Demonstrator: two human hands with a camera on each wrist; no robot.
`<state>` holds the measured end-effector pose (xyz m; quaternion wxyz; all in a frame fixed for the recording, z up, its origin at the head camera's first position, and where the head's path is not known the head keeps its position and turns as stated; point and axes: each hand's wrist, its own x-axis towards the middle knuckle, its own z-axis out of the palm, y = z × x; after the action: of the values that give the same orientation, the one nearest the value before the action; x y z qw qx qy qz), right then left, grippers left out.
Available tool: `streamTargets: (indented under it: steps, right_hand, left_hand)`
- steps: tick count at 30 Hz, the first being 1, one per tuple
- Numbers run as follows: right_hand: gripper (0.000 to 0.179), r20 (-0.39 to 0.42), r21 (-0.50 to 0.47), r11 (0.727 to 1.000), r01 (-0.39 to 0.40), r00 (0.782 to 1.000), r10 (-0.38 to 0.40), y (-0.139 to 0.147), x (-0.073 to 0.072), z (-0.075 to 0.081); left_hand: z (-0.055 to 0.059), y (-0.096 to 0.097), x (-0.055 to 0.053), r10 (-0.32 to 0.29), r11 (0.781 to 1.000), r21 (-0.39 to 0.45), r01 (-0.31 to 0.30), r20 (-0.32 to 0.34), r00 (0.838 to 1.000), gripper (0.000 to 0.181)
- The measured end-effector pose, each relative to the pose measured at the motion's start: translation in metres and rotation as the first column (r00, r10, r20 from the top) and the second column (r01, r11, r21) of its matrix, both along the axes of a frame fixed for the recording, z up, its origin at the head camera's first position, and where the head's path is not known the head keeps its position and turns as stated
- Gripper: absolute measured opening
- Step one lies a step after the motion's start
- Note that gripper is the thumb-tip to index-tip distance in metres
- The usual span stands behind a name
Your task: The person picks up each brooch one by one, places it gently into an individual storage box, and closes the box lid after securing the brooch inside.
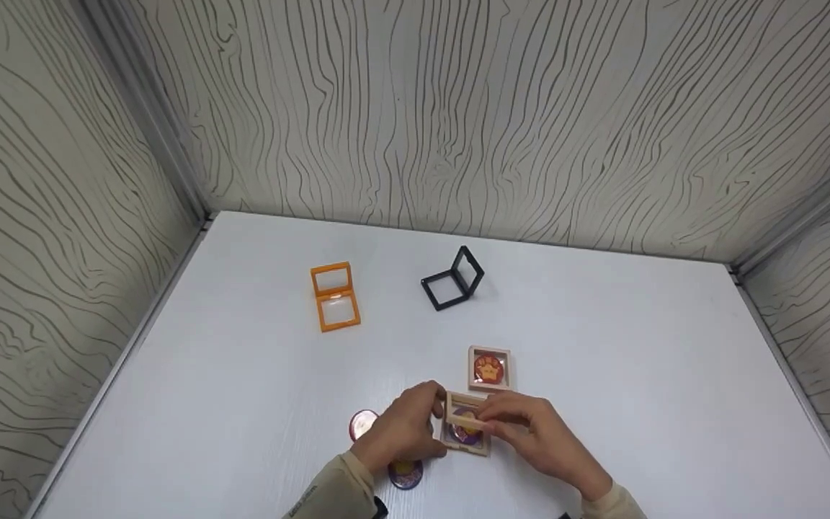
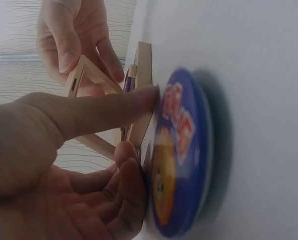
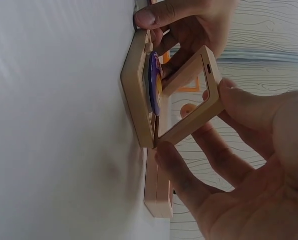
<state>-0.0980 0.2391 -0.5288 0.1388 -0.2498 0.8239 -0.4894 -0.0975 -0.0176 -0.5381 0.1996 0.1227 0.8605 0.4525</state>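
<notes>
Both left hand (image 1: 402, 427) and right hand (image 1: 536, 434) clamp their fingers on a half-open case (image 3: 134, 90), badge (image 3: 154, 82) inside.

- Display frame (image 3: 134, 95): square, pale wood tone, opened like a book; base low at the white table (image 1: 602, 360) before me. Flush or slightly raised, can't tell.
- Lid (image 3: 191, 122): raised partway, slanting over the base where I pinch it; windowed centre.
- Badge (image 3: 155, 82): round, purple, yellow picture; inside base, printed face toward lid.
</notes>
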Motion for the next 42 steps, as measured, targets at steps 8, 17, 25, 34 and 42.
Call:
streamTargets:
  steps: [8,17,25,34,42]
  right_hand:
    - [0.013,-0.087,0.105,0.994,-0.033,0.995,0.042,-0.0008,0.0019,0.0005]
    - [0.007,-0.139,0.119,0.992,-0.041,0.989,0.057,-0.0034,0.0054,-0.0009]
    - [0.006,-0.268,0.119,0.992,-0.053,0.96,0.083,-0.0051,0.0051,-0.0044]
    - [0.004,-0.226,0.143,0.987,-0.072,0.969,0.103,-0.0053,0.0053,-0.0067]
    - [0.007,-0.181,0.166,0.984,-0.064,0.979,0.094,-0.0062,0.0062,-0.0086]
  left_hand:
    - [0.0002,0.0001,0.0004,-0.003,1.0,0.0,0.003,-0.005,1.0,0.067]
    - [-0.0009,-0.0001,0.0006,0.005,1.0,0.0,-0.005,0.024,1.0,0.066]
    - [-0.0014,-0.0018,0.0005,-0.019,1.0,0.016,0.019,-0.015,1.0,0.069]
    - [-0.0001,-0.002,-0.0016,-0.03,0.999,-0.01,0.03,0.002,1.0,0.072]
    - [-0.0003,-0.0027,-0.0032,-0.036,0.999,-0.002,0.036,0.014,0.999,0.067]
